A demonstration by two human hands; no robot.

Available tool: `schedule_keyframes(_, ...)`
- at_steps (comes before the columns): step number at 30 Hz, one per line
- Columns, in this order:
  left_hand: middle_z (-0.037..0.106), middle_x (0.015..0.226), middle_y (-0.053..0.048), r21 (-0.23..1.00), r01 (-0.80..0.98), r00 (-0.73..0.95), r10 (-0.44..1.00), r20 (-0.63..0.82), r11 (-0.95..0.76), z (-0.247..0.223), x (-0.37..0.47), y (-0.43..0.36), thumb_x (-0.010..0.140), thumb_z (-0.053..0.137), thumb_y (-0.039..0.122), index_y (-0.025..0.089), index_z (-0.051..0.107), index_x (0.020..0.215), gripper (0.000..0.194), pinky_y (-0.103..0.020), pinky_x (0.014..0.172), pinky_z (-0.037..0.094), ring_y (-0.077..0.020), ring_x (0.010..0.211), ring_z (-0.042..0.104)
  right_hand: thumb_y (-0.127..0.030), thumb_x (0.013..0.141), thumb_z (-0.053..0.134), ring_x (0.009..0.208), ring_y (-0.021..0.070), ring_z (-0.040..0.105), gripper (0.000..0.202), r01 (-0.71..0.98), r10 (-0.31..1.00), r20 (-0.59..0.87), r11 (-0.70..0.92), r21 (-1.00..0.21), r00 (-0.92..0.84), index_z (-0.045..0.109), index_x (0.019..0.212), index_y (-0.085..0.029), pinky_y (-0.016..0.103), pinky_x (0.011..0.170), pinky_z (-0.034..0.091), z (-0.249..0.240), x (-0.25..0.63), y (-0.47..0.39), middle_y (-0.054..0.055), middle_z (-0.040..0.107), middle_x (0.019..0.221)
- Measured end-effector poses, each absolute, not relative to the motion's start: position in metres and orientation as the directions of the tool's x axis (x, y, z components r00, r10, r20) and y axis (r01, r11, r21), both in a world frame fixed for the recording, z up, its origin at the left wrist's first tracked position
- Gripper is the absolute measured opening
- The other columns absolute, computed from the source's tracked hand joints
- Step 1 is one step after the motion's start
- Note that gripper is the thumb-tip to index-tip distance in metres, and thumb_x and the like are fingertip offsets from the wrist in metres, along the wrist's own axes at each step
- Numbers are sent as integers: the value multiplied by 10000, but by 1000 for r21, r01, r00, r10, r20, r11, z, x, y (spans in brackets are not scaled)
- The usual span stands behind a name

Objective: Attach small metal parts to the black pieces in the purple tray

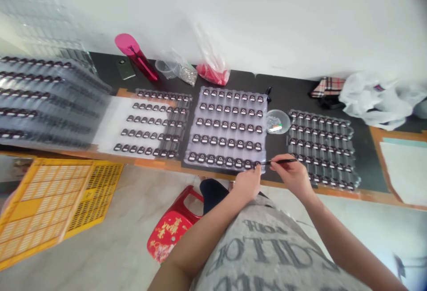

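Touching a small dark piece (257, 163) at the middle tray's (227, 117) near right corner, the left hand (248, 183) extends its index finger; its other fingers I cannot tell. Right of the tray's corner, the right hand (295, 176) pinches slim black tweezers (285, 161). Seemingly fine tweezer work, calling for a steady tip. The tray is ribbed, translucent plastic.

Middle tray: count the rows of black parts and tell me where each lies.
5. On the tray: the first row along the far edge, the second, third and fourth successively nearer, the fifth along the near edge, where the left hand is. No row looks hidden.
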State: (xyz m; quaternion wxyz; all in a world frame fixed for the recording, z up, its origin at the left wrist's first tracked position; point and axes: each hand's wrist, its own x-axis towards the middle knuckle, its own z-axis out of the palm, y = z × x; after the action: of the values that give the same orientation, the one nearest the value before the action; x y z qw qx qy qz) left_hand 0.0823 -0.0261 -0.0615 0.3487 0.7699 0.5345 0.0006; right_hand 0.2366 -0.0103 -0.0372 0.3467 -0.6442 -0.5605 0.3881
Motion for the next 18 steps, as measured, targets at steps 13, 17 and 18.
schedule_keyframes(13, 437, 533, 28, 597, -434, 374, 738, -562, 675, -49, 63, -26, 829, 351, 581, 82, 569, 979, 565, -200, 408, 249, -59, 391, 323, -292, 718, 663, 769, 168, 650, 147, 12, 967, -118, -124, -992, 228, 597, 820, -209, 360, 736, 579, 9, 226, -22, 24, 606, 879)
schedule_keyframes(17, 453, 511, 8, 454, -570, 426, 719, -550, 685, -43, 61, -22, 812, 213, 665, 63, 572, 1030, 734, -221, 414, 260, -74, 388, 328, -245, 720, 659, 796, 185, 629, 83, 48, 999, -27, -28, -998, 33, 614, 785, -222, 353, 692, 581, 20, 219, -27, 39, 595, 873)
schedule_keyframes(18, 455, 509, 4, 446, -575, 433, 718, -545, 686, -41, 61, -22, 811, 186, 671, 62, 568, 1052, 758, -224, 414, 259, -78, 389, 331, -227, 723, 656, 809, 189, 622, 71, 74, 1000, -2, 0, -997, -24, 624, 786, -225, 352, 692, 577, 20, 219, -28, 46, 595, 876)
